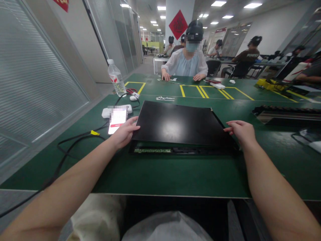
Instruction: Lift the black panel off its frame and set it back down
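A glossy black flat screen panel point(173, 124) lies in front of me, its near edge lifted above a black frame point(200, 151). In the gap between them shows a green circuit board strip point(152, 151). My left hand point(125, 132) is closed on the panel's left edge, with the thumb on top and the other fingers partly hidden. At the right edge, my right hand point(241, 132) pinches the panel between thumb and fingertips. A phone with a lit screen point(117, 119) stands propped beside my left hand, against a white object point(105, 113).
Black cables point(66, 149) run along the left. A water bottle point(116, 78) stands at the back left, and small white pieces point(165, 98) lie beyond the panel. A long black part point(288, 115) lies at right. Across the table sits a person point(187, 63), both hands on the tabletop.
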Action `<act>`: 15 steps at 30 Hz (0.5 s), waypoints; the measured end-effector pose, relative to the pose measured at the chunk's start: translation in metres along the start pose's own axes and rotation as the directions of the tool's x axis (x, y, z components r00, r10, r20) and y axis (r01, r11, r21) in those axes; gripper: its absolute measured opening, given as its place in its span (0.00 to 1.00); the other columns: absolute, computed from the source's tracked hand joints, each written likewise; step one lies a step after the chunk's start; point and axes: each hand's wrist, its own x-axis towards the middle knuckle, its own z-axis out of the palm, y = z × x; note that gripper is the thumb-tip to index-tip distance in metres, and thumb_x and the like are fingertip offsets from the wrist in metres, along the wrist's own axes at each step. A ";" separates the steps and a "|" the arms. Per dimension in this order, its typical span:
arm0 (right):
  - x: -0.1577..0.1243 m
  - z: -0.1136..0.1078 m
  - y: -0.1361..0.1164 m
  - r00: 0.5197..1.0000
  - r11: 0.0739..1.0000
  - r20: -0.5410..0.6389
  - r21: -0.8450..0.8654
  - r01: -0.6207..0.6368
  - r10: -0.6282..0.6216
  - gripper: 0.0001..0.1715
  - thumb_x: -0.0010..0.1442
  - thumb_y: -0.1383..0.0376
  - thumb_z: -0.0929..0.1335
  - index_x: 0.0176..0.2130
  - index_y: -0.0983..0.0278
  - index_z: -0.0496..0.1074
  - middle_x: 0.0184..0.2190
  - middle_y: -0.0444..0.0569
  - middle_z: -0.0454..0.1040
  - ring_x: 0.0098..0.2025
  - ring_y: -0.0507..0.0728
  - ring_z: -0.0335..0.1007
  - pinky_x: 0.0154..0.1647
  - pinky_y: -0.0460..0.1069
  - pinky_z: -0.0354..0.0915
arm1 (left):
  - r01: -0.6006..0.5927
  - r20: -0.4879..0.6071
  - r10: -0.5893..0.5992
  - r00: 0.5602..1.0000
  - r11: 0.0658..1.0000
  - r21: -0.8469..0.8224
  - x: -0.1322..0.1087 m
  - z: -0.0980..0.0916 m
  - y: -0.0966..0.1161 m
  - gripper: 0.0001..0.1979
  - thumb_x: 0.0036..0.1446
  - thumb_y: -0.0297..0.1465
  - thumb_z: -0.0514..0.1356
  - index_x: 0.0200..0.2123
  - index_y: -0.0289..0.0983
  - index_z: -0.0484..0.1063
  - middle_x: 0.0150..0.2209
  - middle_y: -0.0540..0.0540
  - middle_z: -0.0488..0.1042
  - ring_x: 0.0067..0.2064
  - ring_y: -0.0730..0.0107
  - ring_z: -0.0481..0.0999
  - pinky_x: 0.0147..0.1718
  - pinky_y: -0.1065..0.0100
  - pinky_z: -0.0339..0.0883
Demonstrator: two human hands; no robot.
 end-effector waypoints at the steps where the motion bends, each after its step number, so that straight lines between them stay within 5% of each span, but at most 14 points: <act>1: 0.001 0.000 0.001 1.000 1.000 -0.001 0.000 0.004 -0.004 0.07 0.53 0.66 0.70 0.33 0.63 0.80 0.20 0.49 0.78 0.20 0.52 0.67 0.21 0.45 0.61 | -0.007 0.009 0.007 1.000 1.000 0.002 0.000 0.000 0.000 0.30 0.49 0.16 0.64 0.57 0.33 0.74 0.48 0.40 0.85 0.46 0.57 0.86 0.41 0.65 0.81; 15: 0.012 -0.002 0.016 0.997 0.994 0.009 -0.078 0.082 -0.082 0.10 0.53 0.64 0.71 0.36 0.64 0.81 0.23 0.51 0.80 0.24 0.56 0.74 0.25 0.48 0.67 | -0.005 0.066 0.002 0.998 0.999 0.044 0.002 -0.002 -0.003 0.34 0.50 0.16 0.66 0.62 0.34 0.75 0.51 0.38 0.85 0.52 0.53 0.86 0.51 0.60 0.81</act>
